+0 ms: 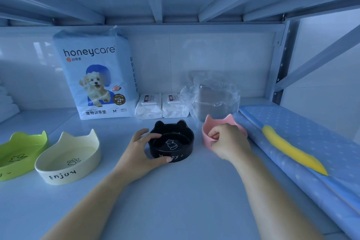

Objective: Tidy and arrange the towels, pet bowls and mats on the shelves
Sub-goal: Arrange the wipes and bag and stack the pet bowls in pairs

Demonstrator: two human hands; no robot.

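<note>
The left hand point(140, 151) gripped the black bowl point(171, 141); just right of it, the right hand point(228, 142) pinched the pink bowl's point(208, 132) rim.

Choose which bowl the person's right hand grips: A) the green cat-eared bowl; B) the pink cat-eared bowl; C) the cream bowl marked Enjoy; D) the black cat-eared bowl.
B: the right hand curls its fingers over the rim of the pink cat-eared bowl.

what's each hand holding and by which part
Left hand grips the black bowl by its left wall; right hand grips the pink bowl at its near rim.
</note>
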